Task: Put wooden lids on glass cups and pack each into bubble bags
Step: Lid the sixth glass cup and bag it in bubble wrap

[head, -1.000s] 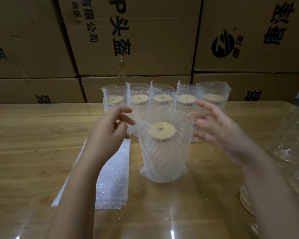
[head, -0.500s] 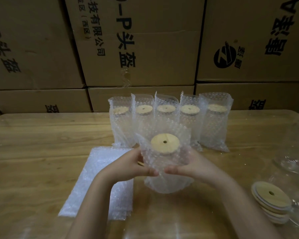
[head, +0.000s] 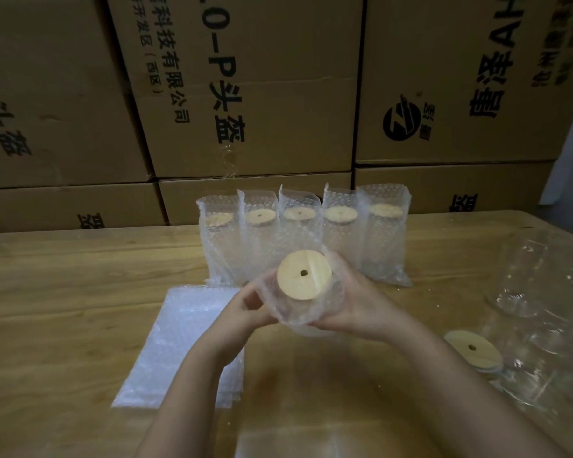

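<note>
While the left hand [head: 250, 307] and right hand [head: 356, 304] are wrapping around its sides, the bagged cup [head: 296, 315] is sitting between them, tilting its wooden lid [head: 304, 274] toward the camera, with five packed cups [head: 382, 246] standing on the counter [head: 80, 276] just beyond both hands.

Wood, glass, bubble plastic and cardboard.
The lid [head: 304, 274] is pale, smooth, matt wood with faint grain; the bag [head: 295, 317] round it is clear, dimpled bubble plastic, like the flat stack [head: 179, 342] at the left and the far row [head: 382, 246]. The surface [head: 80, 276] is glossy varnished wood. The cups [head: 526, 292] at the right are clear, shiny glass. The boxes [head: 278, 94] behind are matt brown cardboard printed in black.
</note>
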`<state>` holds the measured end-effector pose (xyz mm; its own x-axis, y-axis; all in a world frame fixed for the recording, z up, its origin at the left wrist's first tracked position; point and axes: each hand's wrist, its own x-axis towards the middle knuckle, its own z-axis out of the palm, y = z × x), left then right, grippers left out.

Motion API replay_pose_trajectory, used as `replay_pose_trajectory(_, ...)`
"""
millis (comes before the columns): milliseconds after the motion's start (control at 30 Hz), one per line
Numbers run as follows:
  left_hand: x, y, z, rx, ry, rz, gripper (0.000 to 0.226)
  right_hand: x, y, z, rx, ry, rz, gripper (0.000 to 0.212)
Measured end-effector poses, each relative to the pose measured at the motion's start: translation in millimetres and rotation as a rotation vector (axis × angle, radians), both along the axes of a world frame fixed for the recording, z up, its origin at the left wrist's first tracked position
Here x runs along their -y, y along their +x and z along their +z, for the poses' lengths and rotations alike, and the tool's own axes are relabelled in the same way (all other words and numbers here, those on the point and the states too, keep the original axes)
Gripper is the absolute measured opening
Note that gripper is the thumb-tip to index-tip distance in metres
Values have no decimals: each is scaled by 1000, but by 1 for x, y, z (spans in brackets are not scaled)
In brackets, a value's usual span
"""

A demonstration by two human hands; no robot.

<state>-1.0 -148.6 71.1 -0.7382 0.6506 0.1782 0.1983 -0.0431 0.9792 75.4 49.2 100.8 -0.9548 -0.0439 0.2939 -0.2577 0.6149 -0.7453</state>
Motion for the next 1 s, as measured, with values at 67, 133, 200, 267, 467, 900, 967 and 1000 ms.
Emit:
replay_pose_trajectory(67,-5,5,-13,165,187,42,57,-5,2,-6,-30,17,-7,95)
replay_pose_trajectory(133,-11,8,-28,320,296,157,42,-13,4,-9,-19,-19,-43,93)
replay_pose_trajectory(200,-15,11,-44,350,272,250,34,-24,5,-7,15,-134,-119,93)
replay_pose_trajectory(267,-18,13,-57,343,211,275,27,-40,3,-3,59,-265,-183,96)
replay_pose_trajectory(467,-23,11,-66,245,11,262,22,-94,-8,2,176,-394,-409,104)
replay_pose_trajectory(900,-25,10,-71,197,-78,230,21,-134,-42,-10,167,-473,-651,100)
replay_pose_trajectory(967,-24,9,-71,197,-83,217,21,-132,-45,-11,158,-472,-651,101)
replay_pose_trajectory(1000,-24,9,-71,197,-83,214,21,-130,-46,-11,156,-465,-652,101)
